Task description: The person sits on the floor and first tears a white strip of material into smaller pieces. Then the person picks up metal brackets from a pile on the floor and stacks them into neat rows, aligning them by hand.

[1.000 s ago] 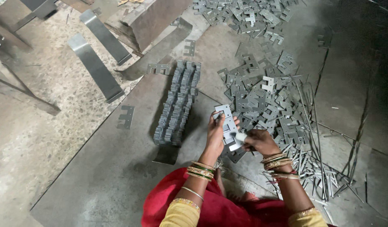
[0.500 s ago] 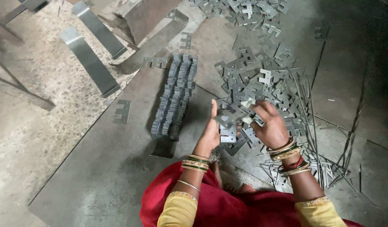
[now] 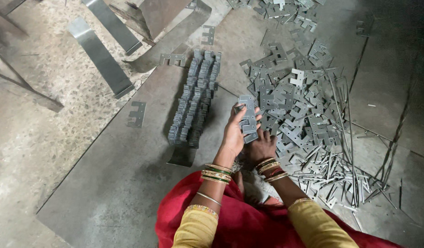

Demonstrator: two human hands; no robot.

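My left hand (image 3: 234, 134) grips a small stack of flat grey metal hinge plates (image 3: 247, 118), held upright over the floor sheet. My right hand (image 3: 262, 148) sits just below and to the right of that stack, its fingers curled against the stack's lower end. To the left lie neat rows of stacked hinge plates (image 3: 195, 98) on edge. To the right spreads a loose pile of the same plates (image 3: 292, 103). Bangles ring both wrists.
A large grey steel sheet (image 3: 115, 183) covers the floor under the rows. Thin metal strips (image 3: 340, 170) lie scattered at right. Bent steel bars (image 3: 101, 57) and another bar (image 3: 113, 25) rest at upper left. A single plate (image 3: 137, 114) lies apart on the speckled floor.
My right hand came back from the loose pile and now sits under the stack. The stack in my left hand stands more upright, and the view shifted slightly.
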